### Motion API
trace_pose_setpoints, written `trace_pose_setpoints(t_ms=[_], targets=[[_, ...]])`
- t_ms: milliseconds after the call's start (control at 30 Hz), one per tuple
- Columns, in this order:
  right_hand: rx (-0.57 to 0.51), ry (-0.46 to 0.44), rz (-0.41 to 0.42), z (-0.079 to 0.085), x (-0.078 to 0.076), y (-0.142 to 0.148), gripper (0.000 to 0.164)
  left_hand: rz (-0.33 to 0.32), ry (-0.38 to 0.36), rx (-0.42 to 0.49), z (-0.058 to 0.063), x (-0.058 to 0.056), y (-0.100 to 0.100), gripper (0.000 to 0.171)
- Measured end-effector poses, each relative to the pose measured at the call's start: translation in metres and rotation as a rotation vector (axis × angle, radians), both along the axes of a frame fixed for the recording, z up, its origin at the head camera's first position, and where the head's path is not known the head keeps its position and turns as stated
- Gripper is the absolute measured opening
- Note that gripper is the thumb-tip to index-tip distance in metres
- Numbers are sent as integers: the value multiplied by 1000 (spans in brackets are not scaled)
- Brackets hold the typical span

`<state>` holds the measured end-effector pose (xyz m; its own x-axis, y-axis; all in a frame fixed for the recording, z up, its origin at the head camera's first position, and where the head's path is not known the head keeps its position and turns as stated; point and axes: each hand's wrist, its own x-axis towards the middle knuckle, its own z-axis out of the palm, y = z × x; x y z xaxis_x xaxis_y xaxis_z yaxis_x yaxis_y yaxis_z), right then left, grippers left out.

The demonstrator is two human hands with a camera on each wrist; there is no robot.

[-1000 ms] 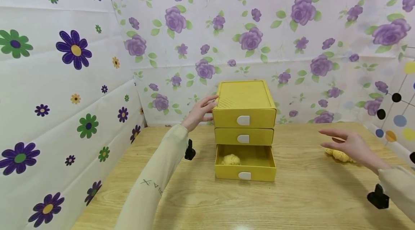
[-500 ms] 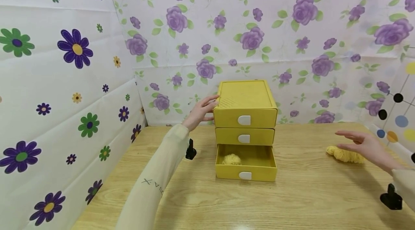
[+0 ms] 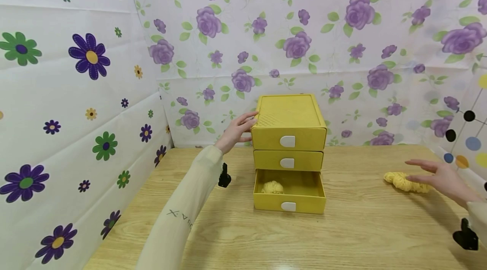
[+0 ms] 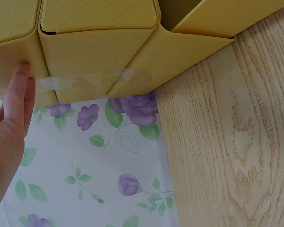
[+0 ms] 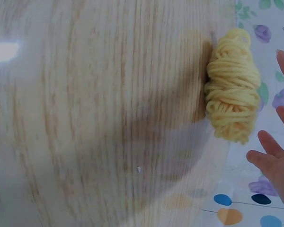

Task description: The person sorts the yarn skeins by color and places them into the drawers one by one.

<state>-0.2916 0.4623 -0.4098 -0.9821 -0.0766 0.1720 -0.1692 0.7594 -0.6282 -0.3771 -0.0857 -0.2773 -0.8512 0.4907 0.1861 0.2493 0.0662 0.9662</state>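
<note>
A yellow three-drawer box (image 3: 288,111) stands on the wooden table, its bottom drawer (image 3: 291,202) pulled out. Inside that drawer, on the left, lies a ball of yellow yarn (image 3: 272,187). My left hand (image 3: 234,132) rests its fingers against the box's upper left side; the left wrist view shows straight fingertips (image 4: 22,71) on the side wall. Over at the right, my right hand (image 3: 443,180) hovers with fingers spread and partly overlaps a skein of yellow yarn (image 3: 399,180) lying on the table. In the right wrist view its fingers are apart from the skein (image 5: 233,90).
The table (image 3: 243,240) has a light wood grain. A white floral sheet (image 3: 213,58) hangs behind it, and a flower-print sheet (image 3: 72,113) covers the left side. At the right edge is a dotted sheet (image 3: 468,126). White handles (image 3: 287,163) mark the drawer fronts.
My right hand has moved right, away from the box, uncovering more of the yarn skein. The left hand and the drawers have stayed where they were.
</note>
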Motion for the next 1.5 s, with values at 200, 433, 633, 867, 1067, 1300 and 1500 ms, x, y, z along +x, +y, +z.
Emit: trace_pose_setpoints(t_ms=[200,433,633,867,1067,1300,1500], targets=[[6,-32,-13,-6,0,2,75,-2,9,-5,1,1,-1,49],[22,-55,-13,-14,-3,5,77,0,8,-7,1,2,-1,49],[49,-86,-10,-17,-3,4,77,14,15,7,-6,-7,-1,48],[83,-93,-19,-20,-3,2,76,42,43,-9,-17,-20,1,48],[96,-85,-10,-20,-2,1,75,33,25,-2,-14,-16,0,48],[90,-75,-26,-22,-2,2,75,18,19,2,-9,-10,0,48],[116,-33,-46,-21,0,3,71,15,16,-5,-2,-1,1,48]])
